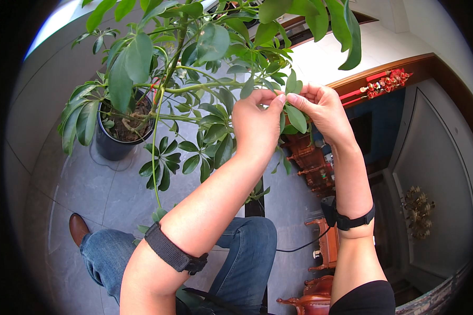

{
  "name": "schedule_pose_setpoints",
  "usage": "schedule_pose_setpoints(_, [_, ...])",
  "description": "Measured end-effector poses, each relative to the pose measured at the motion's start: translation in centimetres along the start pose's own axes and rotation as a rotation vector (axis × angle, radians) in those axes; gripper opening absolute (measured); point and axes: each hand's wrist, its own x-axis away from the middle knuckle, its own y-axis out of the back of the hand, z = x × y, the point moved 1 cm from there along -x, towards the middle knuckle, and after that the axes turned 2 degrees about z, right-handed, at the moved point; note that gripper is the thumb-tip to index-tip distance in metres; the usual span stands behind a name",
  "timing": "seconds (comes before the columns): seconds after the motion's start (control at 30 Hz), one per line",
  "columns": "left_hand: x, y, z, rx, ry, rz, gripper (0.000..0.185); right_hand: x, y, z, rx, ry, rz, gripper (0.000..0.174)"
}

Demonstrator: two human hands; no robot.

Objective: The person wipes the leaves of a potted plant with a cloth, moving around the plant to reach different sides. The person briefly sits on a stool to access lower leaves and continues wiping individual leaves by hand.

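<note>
A potted umbrella plant (schefflera) (215,43) spreads its glossy green leaves before me. My left hand (260,120) pinches a small leaf cluster at a branch tip, thumb against index finger. Touching the same cluster from the right is my right hand (323,108), its thumb and index finger also pinched together. Small leaves (296,118) stick out above and below the fingertips; the exact spot gripped is hidden by the fingers. The branch (209,85) runs left to the main stem, which rises from soil (132,128) in a dark pot (116,147).
Grey tiles (82,177) cover the floor around my jeans-clad legs (244,256). A black cable (299,249) hangs from the strap (354,222) on my right forearm. Carved wooden furniture (325,244) stands to the right. Red ornaments (386,84) hang by a wooden frame.
</note>
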Motion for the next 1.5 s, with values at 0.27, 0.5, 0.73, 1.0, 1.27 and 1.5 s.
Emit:
schedule_pose_setpoints(0.27, [0.3, -0.1, -0.2, 0.134, 0.059, 0.003, 0.017, 0.1, 0.2, 0.1, -0.057, -0.089, 0.001, 0.018])
schedule_pose_setpoints(0.5, [0.4, 0.0, -1.0, 0.129, 0.095, 0.038, 0.017, -0.1, 0.4, -0.6, -0.036, -0.129, -0.177, 0.025])
schedule_pose_setpoints(0.73, [0.3, 0.2, -0.7, 0.09, 0.103, 0.067, 0.018, 0.2, 0.0, -0.1, -0.053, -0.115, -0.147, 0.02])
schedule_pose_setpoints(1.0, [-0.2, 0.0, 0.1, 0.04, -0.016, -0.004, 0.016, -0.1, 0.1, -0.6, -0.071, -0.101, -0.218, 0.026])
schedule_pose_setpoints(1.27, [-0.1, 0.1, -0.1, 0.021, -0.022, -0.002, 0.017, 0.5, 0.1, 1.2, -0.048, -0.169, -0.189, 0.033])
schedule_pose_setpoints(1.5, [-0.1, 0.2, -0.4, 0.047, -0.028, -0.01, 0.017, 0.7, -0.4, 1.1, 0.15, -0.169, -0.052, 0.021])
